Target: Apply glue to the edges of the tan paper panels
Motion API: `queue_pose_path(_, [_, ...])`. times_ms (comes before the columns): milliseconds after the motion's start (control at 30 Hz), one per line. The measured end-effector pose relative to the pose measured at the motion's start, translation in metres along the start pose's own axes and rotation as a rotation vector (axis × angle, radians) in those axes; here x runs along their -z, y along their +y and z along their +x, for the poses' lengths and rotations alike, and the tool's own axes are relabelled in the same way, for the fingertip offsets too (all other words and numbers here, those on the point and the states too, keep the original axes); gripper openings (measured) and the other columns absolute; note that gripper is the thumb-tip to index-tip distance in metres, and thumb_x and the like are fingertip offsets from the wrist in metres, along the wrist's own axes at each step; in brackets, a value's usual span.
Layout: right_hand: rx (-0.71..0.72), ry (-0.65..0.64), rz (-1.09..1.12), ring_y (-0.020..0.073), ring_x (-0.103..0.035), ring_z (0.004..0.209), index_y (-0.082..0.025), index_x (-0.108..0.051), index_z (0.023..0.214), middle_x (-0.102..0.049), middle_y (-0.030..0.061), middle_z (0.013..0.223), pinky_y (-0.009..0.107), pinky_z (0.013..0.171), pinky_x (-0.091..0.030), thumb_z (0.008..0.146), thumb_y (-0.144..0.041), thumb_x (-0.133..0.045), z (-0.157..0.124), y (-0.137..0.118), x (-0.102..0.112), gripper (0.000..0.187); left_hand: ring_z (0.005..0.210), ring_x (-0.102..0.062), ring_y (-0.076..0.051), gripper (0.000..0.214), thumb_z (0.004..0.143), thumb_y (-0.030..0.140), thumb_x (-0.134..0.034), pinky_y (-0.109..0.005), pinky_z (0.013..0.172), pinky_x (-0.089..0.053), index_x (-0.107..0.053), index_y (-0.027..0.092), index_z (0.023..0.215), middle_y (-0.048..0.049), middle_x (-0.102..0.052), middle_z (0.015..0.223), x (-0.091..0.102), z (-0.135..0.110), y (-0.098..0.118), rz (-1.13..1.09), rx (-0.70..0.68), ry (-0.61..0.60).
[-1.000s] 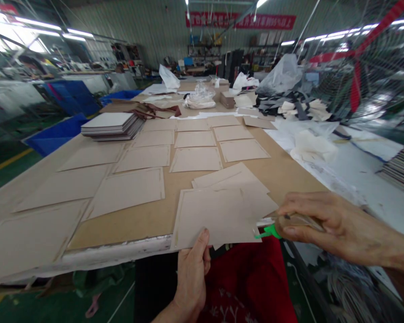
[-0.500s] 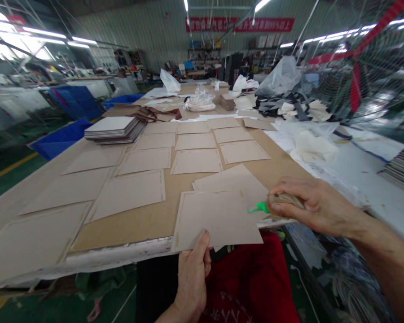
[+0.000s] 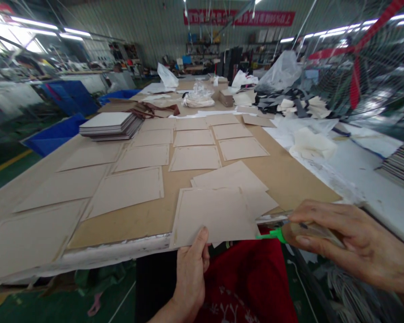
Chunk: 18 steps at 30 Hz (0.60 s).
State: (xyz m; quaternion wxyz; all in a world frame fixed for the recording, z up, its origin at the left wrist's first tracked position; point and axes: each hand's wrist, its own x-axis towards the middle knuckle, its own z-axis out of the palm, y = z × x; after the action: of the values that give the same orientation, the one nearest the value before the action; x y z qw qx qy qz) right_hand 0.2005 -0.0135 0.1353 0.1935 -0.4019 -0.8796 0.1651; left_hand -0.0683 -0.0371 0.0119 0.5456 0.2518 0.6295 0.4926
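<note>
My left hand (image 3: 192, 264) pinches the near edge of a beige rectangular sheet (image 3: 212, 215), thumb on top and fingers beneath. That sheet juts over the table's front edge and has thin glossy lines, like glue, near its borders. In my right hand (image 3: 343, 242) is a squeeze bottle (image 3: 313, 233) with a green nozzle (image 3: 272, 235), its tip at the sheet's near right corner. Under the held sheet, further beige sheets (image 3: 235, 175) lie askew on the table.
Rows of similar sheets (image 3: 195, 158) cover the brown tabletop (image 3: 121, 231). A stack of boards (image 3: 106, 125) stands at the left, near a blue bin (image 3: 54, 134). Dark and cream scraps (image 3: 289, 103) lie at the back right, and a fan with red blades (image 3: 355, 76) stands beyond.
My right hand has moved the bottle toward me and slightly right, down the sheet's right side to its near corner. My left hand keeps its pinch on the sheet.
</note>
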Motion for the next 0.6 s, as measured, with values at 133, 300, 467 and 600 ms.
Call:
queue_pose_path(133, [-0.056, -0.017, -0.003, 0.0141, -0.058, 0.084, -0.027, -0.056, 0.108, -0.059, -0.0008, 0.096, 0.023, 0.069, -0.047, 0.094, -0.034, -0.052, -0.003, 0.003, -0.001, 0.016, 0.038, -0.021, -0.005, 0.057, 0.073, 0.059, -0.060, -0.020, 0.041, -0.015, -0.034, 0.018, 0.042, 0.0070, -0.025, 0.037, 0.001, 0.001, -0.001, -0.019, 0.014, 0.000])
queue_pose_path(300, [-0.065, 0.033, -0.010, 0.0169, -0.059, 0.088, -0.029, -0.058, 0.110, -0.061, -0.0005, 0.099, 0.024, 0.072, -0.049, 0.091, -0.033, -0.054, -0.008, 0.004, -0.003, 0.020, 0.038, -0.020, -0.005, 0.056, 0.072, 0.060, -0.060, -0.020, 0.041, -0.013, -0.036, 0.018, 0.043, 0.0071, -0.026, 0.039, 0.000, -0.001, 0.001, -0.041, 0.037, 0.004])
queue_pose_path(467, [-0.152, 0.106, 0.050, 0.0245, -0.060, 0.093, -0.030, -0.065, 0.108, -0.063, 0.0032, 0.105, 0.029, 0.074, -0.053, 0.084, -0.040, -0.061, -0.022, 0.016, -0.011, 0.026, 0.037, -0.020, -0.005, 0.058, 0.071, 0.066, -0.056, -0.021, 0.040, -0.013, -0.036, 0.019, 0.043, 0.0075, -0.022, 0.039, 0.001, 0.001, -0.001, 0.010, 0.054, -0.007])
queue_pose_path(600, [-0.340, 0.348, 0.316, 0.0293, -0.061, 0.092, -0.027, -0.069, 0.098, -0.064, 0.0061, 0.104, 0.030, 0.069, -0.055, 0.076, -0.049, -0.064, -0.038, 0.046, -0.020, 0.031, 0.037, -0.033, -0.011, 0.051, 0.063, 0.068, -0.060, -0.024, 0.039, -0.027, -0.050, 0.021, 0.047, 0.0014, -0.039, 0.040, 0.018, 0.009, 0.000, 0.184, -0.091, 0.044])
